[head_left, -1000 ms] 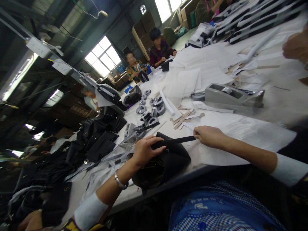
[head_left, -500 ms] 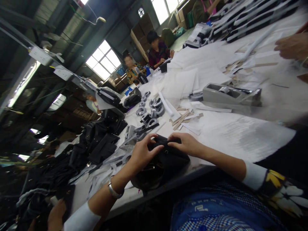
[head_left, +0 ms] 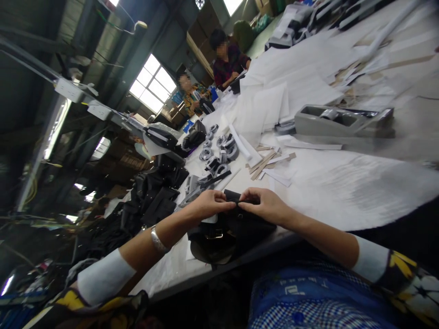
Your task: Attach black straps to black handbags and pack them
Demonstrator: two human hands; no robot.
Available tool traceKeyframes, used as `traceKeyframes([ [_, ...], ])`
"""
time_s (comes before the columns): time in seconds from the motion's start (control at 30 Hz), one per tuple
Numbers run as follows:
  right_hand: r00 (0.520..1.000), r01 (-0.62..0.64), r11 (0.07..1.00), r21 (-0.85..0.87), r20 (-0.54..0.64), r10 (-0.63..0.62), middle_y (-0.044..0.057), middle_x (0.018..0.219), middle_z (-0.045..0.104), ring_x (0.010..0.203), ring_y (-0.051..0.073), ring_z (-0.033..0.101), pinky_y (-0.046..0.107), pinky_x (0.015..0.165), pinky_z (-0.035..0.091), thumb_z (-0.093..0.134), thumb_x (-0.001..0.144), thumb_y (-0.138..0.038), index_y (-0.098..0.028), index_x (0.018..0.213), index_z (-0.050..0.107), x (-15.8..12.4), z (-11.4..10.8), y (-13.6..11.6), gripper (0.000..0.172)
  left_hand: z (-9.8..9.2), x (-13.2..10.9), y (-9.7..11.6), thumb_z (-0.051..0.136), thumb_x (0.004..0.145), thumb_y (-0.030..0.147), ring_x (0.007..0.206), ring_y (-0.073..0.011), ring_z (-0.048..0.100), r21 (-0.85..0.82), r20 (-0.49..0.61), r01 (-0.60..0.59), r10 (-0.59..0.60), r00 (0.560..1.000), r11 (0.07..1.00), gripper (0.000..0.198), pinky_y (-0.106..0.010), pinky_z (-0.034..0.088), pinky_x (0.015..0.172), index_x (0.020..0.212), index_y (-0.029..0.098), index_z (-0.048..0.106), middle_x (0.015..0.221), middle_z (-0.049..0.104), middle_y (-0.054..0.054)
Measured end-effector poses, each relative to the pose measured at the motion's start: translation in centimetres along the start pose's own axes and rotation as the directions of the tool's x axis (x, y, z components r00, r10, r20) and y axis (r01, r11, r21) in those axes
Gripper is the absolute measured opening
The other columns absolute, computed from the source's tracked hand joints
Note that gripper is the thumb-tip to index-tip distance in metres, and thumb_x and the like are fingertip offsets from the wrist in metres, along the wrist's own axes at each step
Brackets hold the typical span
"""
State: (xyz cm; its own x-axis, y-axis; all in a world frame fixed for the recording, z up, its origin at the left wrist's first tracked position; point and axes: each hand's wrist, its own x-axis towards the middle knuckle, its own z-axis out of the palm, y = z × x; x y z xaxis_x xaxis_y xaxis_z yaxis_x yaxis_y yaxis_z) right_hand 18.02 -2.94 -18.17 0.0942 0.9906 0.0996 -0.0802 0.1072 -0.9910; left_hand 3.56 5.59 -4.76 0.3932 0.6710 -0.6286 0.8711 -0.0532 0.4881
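A small black bag with a metal buckle lies at the near edge of the white-covered table. My left hand and my right hand meet on top of it, fingers pinched together on a black strap folded at the bag's top. A silver bracelet sits on my left wrist. Both forearms reach in from below, with white cuffs and flowered sleeves.
A grey tape dispenser stands to the right. Tape rolls, card strips and white paper sheets lie beyond the bag. Black bags are piled at the left. Two people work at the far end.
One second ago my hands held the black strap stretched out straight between them. My right hand has moved left to meet the left one, and the strap is now folded on top of the bag.
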Motion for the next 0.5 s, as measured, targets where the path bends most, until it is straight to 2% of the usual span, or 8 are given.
traceKeyframes([
  [0.13, 1.000, 0.012, 1.000, 0.013, 0.005, -0.012, 0.001, 0.078, 0.069, 0.075, 0.017, 0.062, 0.028, 0.069, 0.047, 0.067, 0.079, -0.035, -0.018, 0.085, 0.068, 0.0, -0.3, 0.6, 0.017, 0.5, 0.4, 0.2, 0.080, 0.065, 0.041, 0.066, -0.0121, 0.056, -0.082, -0.010, 0.010, -0.011, 1.000, 0.997, 0.036, -0.023, 0.038, 0.061, 0.080, 0.014, 0.061, 0.070, 0.061, 0.002],
  [0.37, 1.000, -0.015, 0.999, 0.035, 0.006, 0.015, 0.000, 0.077, 0.067, 0.073, 0.017, 0.061, 0.027, 0.068, 0.046, 0.066, 0.079, -0.033, -0.019, 0.086, 0.067, 0.2, -0.4, 1.1, 0.016, 0.6, 1.0, -0.1, 0.079, 0.066, 0.040, 0.071, -0.0147, 0.060, -0.032, -0.032, -0.037, 0.036, 0.999, 0.999, 0.035, -0.025, 0.042, 0.063, 0.084, 0.014, 0.062, 0.075, 0.064, -0.001],
  [0.5, 1.000, -0.009, 1.000, 0.014, -0.010, 0.009, 0.000, 0.077, 0.068, 0.074, 0.017, 0.062, 0.028, 0.069, 0.046, 0.067, 0.078, -0.033, -0.019, 0.085, 0.067, 0.2, -0.3, 1.3, 0.016, 0.7, 0.9, 0.2, 0.080, 0.065, 0.034, 0.072, -0.0174, 0.064, -0.029, -0.054, -0.035, 0.034, 0.998, 0.999, 0.032, -0.025, 0.045, 0.063, 0.085, 0.013, 0.065, 0.073, 0.068, -0.003],
])
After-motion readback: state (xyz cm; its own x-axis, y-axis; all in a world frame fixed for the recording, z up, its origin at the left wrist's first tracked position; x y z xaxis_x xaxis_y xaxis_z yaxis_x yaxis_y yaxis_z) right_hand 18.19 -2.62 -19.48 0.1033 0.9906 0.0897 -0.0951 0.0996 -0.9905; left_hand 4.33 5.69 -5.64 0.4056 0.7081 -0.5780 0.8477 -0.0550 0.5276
